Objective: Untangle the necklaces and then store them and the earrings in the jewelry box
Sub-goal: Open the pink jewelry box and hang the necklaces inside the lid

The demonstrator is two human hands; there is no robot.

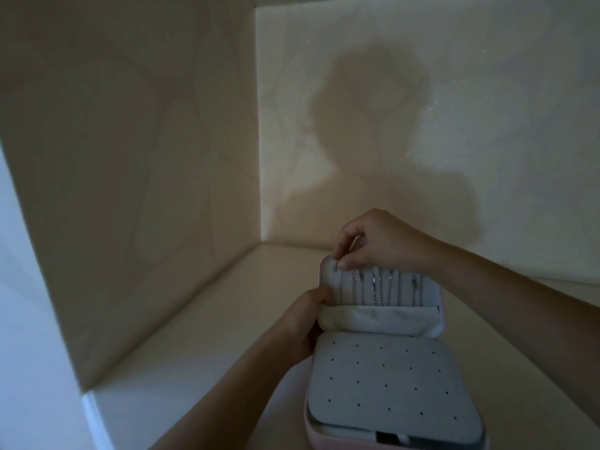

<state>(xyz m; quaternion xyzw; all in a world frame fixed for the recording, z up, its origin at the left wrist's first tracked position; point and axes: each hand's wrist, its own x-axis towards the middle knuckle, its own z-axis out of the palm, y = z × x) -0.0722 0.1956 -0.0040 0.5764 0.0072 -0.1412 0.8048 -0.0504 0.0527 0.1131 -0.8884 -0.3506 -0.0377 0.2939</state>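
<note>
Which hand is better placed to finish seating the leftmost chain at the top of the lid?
Right. The right hand pinches the top of the leftmost necklace at the upper edge of the lid. The left hand grips its left side, steadying it; freeing that hand could let the lid tip.

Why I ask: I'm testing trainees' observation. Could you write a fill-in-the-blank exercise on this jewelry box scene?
1. The jewelry box lies ____, showing a grey panel dotted with holes.
2. The necklaces hang in a row inside the box's ____.
3. The right hand pinches one of them at the lid's ____ edge, while the left hand grips the lid's side.
Missing words: open; lid; top.
</note>
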